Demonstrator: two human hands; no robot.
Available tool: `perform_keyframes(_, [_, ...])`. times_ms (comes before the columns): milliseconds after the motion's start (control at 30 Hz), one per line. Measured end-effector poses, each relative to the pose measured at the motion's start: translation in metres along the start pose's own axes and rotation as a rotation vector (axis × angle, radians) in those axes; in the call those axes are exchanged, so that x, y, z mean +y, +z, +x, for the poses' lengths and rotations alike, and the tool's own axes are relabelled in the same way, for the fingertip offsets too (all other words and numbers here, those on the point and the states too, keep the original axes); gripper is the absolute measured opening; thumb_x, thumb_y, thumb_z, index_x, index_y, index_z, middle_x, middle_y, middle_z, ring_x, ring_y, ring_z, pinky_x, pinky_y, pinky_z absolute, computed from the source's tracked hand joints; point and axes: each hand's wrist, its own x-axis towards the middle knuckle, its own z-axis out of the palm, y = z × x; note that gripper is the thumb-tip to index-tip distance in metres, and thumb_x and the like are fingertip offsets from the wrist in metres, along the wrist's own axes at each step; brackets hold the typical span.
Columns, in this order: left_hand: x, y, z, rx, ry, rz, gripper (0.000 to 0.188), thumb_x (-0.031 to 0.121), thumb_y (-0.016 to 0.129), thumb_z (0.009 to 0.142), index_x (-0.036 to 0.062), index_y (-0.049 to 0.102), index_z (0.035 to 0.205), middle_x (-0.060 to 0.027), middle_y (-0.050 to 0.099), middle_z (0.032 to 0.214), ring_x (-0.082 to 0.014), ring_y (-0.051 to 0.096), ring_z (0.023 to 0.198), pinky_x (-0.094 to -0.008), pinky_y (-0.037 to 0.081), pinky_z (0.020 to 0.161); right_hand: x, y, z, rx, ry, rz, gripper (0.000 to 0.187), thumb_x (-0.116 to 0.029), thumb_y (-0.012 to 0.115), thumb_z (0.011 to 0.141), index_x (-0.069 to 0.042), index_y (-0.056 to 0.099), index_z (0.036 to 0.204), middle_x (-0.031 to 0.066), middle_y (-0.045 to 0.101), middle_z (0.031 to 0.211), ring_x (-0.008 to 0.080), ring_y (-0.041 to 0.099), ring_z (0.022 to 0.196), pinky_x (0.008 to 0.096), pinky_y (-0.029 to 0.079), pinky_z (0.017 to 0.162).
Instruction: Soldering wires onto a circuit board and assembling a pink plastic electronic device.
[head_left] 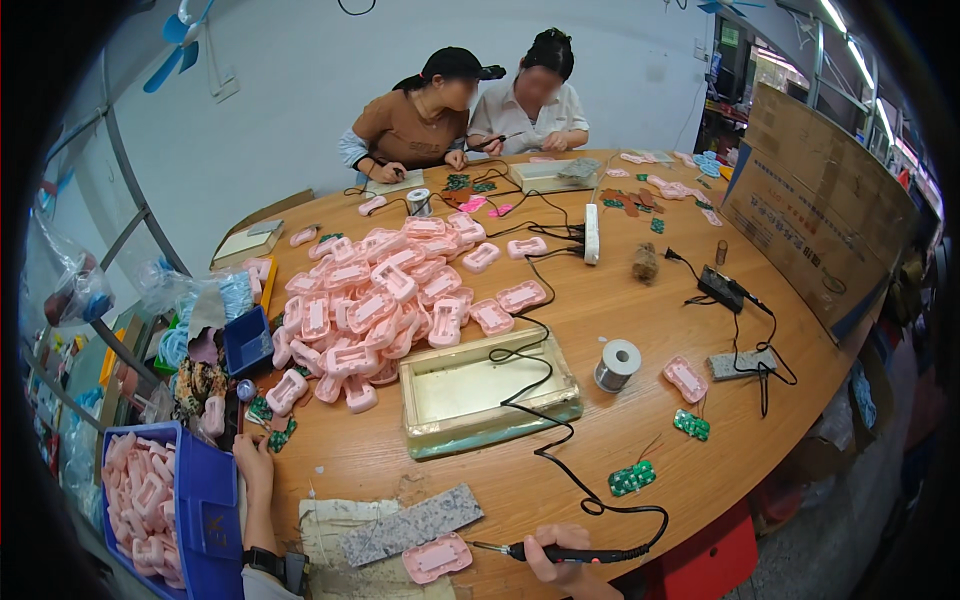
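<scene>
My right hand is closed around the black handle of a soldering iron. The iron's metal tip points left, beside a pink plastic shell lying at the table's near edge. That shell rests against a speckled grey stone strip on a worn, stained sheet. At the left edge of the table, my left hand reaches to a few green circuit boards; its fingers are too small and bunched to read. Another pink shell lies just beyond those boards.
A large pile of pink shells covers the left middle. Near it are a wooden-framed tray, a solder spool and more circuit boards. A blue crate holds shells. Two people work opposite; a cardboard box stands right.
</scene>
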Motion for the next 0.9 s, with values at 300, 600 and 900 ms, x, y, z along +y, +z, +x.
perform_keyframes(300, [0.024, -0.066, -0.019, 0.006, -0.273, -0.687, 0.012, 0.013, 0.045, 0.089, 0.0011, 0.046, 0.089, -0.0058, 0.057, 0.067, -0.0091, 0.053, 0.063, -0.0258, 0.042, 0.055, 0.01, 0.004, -0.005, -0.035, -0.062, -0.085, 0.018, -0.004, 0.06, 0.064, -0.009, 0.045, 0.055, 0.0043, 0.044, 0.045, 0.0193, 0.044, 0.038, 0.0294, 0.034, 0.039])
perform_keyframes(600, [0.068, -0.1, -0.054, -0.482, -0.632, -1.386, 0.021, 0.02, 0.048, 0.089, 0.0027, 0.052, 0.1, -0.0076, 0.062, 0.089, -0.0115, 0.058, 0.08, -0.0236, 0.046, 0.07, 0.021, 0.007, -0.019, 0.077, 0.017, -0.127, 0.02, -0.004, 0.056, 0.068, -0.006, 0.04, 0.057, 0.0049, 0.042, 0.047, 0.0146, 0.037, 0.039, 0.0264, 0.028, 0.041])
perform_keyframes(900, [0.086, -0.099, -0.08, -0.524, -0.667, -1.437, 0.021, 0.014, 0.047, 0.089, -0.0006, 0.057, 0.1, -0.0093, 0.059, 0.102, -0.0128, 0.055, 0.094, -0.0223, 0.041, 0.083, 0.027, 0.007, -0.025, 0.018, 0.06, -0.117, 0.02, -0.003, 0.05, 0.076, -0.007, 0.033, 0.065, 0.0001, 0.035, 0.053, 0.006, 0.03, 0.046, 0.0215, 0.024, 0.044])
